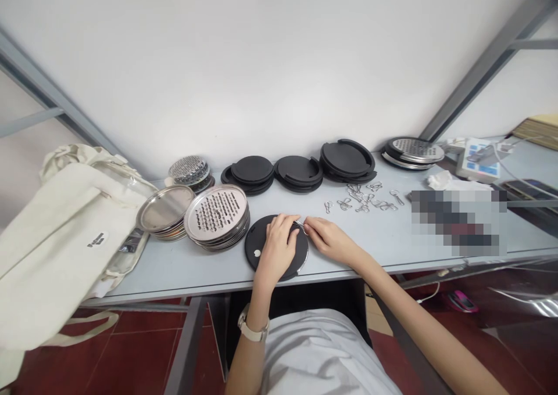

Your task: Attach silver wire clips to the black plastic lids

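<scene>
My left hand (278, 245) lies on a round black lid (258, 245) with a metal rim, which rests flat near the front edge of the grey table (183, 267). Its fingers curl over the lid's right side. My right hand (328, 238) meets it there, fingers pinched on a small metal wire ring (301, 226) at the lid's edge. A watch is on my left wrist.
Stacks of perforated metal discs (217, 215) and plain metal plates (164, 209) stand to the left. Black lids (253, 173) are stacked at the back. Several loose wire rings (364, 198) lie right of centre. A cloth bag (65, 232) sits far left.
</scene>
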### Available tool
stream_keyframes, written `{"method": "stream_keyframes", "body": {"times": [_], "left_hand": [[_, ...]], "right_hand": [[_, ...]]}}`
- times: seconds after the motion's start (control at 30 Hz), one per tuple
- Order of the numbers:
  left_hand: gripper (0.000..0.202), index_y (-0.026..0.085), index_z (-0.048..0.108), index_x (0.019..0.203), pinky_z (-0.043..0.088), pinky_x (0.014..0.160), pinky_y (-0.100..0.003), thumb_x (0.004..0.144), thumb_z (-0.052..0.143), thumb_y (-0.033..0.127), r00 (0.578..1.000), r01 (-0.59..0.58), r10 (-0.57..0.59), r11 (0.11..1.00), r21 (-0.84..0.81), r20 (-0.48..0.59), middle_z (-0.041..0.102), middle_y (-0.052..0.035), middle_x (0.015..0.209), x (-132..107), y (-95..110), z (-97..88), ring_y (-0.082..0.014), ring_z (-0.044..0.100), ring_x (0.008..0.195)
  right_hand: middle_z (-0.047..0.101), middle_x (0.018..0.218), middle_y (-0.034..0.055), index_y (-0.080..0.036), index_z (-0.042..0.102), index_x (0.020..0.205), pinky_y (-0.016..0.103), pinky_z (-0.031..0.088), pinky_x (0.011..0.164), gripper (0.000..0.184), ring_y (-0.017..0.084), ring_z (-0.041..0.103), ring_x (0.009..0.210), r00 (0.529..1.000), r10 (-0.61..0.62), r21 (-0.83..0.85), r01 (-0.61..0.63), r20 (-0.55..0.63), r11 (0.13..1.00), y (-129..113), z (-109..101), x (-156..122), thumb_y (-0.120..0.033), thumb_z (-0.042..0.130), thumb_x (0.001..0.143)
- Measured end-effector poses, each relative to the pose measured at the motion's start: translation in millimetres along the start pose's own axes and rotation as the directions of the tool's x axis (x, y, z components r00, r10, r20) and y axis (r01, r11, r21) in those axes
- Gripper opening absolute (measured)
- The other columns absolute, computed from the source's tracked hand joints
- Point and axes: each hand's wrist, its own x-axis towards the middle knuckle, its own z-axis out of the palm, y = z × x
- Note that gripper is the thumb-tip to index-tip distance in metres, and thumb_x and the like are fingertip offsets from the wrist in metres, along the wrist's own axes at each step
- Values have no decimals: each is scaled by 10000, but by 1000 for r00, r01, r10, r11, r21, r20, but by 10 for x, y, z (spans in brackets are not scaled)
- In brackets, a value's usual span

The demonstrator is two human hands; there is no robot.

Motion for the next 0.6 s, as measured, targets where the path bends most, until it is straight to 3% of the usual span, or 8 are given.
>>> {"method": "stream_keyframes", "body": {"times": [0.6], "left_hand": [[298, 246, 560, 1158, 404, 951, -375, 914, 459, 107, 1000, 15, -16, 999, -39, -8, 629, -30, 1145, 13, -2, 9, -202, 538, 1094]], "right_hand": [[547, 736, 28, -204, 465, 831, 282, 392, 627, 185, 167, 505, 642, 1000, -7, -12, 7, -17, 1000, 8, 11, -4, -189, 339, 966]]}}
